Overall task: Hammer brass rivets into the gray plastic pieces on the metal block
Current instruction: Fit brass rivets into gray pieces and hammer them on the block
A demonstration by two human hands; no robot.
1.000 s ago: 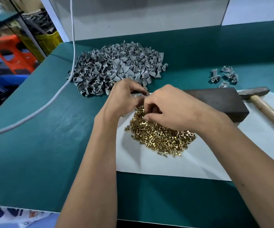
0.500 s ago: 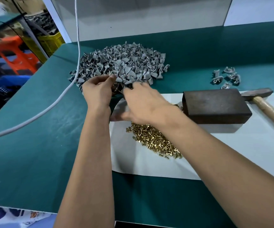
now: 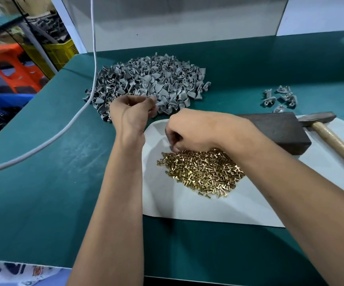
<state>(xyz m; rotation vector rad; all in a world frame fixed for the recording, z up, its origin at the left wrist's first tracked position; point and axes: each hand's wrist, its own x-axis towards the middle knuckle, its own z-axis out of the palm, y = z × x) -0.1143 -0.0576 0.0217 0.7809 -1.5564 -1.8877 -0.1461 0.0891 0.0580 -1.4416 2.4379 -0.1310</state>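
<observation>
A big heap of gray plastic pieces [image 3: 150, 83] lies at the back of the green table. My left hand [image 3: 131, 112] hovers at the heap's near edge with fingers curled; what it holds is hidden. A pile of brass rivets [image 3: 202, 172] sits on a white sheet [image 3: 208, 207]. My right hand [image 3: 189, 131] is at the pile's far edge, fingertips curled down among the rivets. The dark metal block [image 3: 280, 129] lies right of that hand, partly behind the wrist. A hammer [image 3: 332, 133] with a wooden handle lies beside the block.
A few gray pieces [image 3: 280, 98] lie apart at the back right. A white cable [image 3: 63, 129] hangs down and runs across the table's left side. Crates and an orange stool stand off the table's left edge. A gray panel stands behind the table.
My right hand has moved from the gray heap back down to the brass rivets. My left hand stays at the heap's near edge, shifted slightly.
</observation>
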